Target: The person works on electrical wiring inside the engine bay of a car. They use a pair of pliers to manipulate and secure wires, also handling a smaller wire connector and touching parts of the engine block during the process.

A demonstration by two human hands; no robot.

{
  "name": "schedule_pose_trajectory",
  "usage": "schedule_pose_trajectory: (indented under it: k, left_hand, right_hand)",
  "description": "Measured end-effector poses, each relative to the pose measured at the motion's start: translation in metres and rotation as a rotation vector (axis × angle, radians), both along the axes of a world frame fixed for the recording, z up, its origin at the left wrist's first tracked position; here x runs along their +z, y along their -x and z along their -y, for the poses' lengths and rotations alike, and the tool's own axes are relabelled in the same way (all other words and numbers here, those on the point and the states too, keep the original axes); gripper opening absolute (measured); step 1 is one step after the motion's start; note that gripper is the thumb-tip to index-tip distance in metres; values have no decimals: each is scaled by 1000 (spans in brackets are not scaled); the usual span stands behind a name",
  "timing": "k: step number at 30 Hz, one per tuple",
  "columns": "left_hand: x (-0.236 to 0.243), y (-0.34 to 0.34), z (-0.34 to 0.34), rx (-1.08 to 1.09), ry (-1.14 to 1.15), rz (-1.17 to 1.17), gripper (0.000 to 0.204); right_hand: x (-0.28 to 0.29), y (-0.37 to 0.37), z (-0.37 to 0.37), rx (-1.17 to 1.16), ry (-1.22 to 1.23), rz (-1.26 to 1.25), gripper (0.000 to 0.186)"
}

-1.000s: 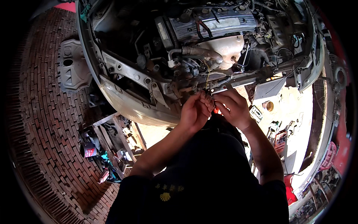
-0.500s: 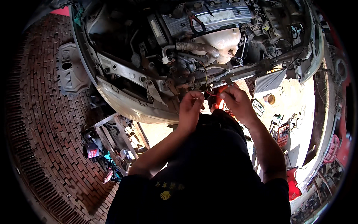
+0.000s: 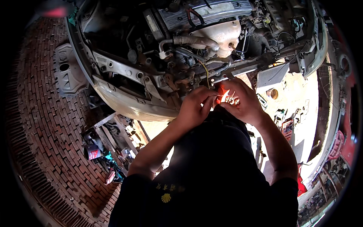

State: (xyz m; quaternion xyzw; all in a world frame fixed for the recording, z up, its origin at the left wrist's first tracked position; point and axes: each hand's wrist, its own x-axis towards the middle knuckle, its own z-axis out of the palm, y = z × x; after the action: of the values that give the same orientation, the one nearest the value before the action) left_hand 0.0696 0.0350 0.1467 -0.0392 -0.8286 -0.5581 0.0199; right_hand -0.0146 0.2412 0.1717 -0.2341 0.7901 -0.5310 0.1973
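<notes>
My left hand [image 3: 196,106] is closed in a pinch in front of the engine bay, at the end of a thin yellow wire [image 3: 207,72]. That wire hangs down from the engine's front into the space by my fingers. My right hand [image 3: 246,101] is curved beside it, its thumb held apart from its fingers. A bright red thing [image 3: 224,94], too blurred to name, shows through that gap. Both hands' fingertips are close together, and the wire's end is hidden there. Just above lies the car's front crossmember [image 3: 245,70].
The engine [image 3: 204,15], with its pale heat shield [image 3: 221,34], fills the far side. A bumper [image 3: 132,108] curves at left, near a grey cover [image 3: 70,70] on the brick floor [image 3: 41,113]. A finned panel [image 3: 271,76], a round can [image 3: 272,93] and tools lie at right.
My right hand has turned, and its thumb has parted from its fingers. My left hand has shifted right, bringing the hands together. The red wire formerly stretched between them is now mostly hidden.
</notes>
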Motion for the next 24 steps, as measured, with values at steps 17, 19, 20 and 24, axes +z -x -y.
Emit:
schedule_pose_trajectory:
  k: [17, 19, 20, 24]
  left_hand:
    - [-14, 2, -5, 0, 165, -304, 22]
    - [-14, 0, -5, 62, 144, -252, 21]
    - [-13, 0, -5, 61, 144, -253, 21]
    - [-9, 0, -4, 60, 48, -171, 18]
  right_hand:
    - [-21, -18, -5, -171, 265, 983, 20]
    - [-17, -17, -6, -198, 129, 690, 20]
    - [-15, -14, -3, -199, 129, 689, 20]
    - [-1, -6, 3, 66, -80, -569, 38]
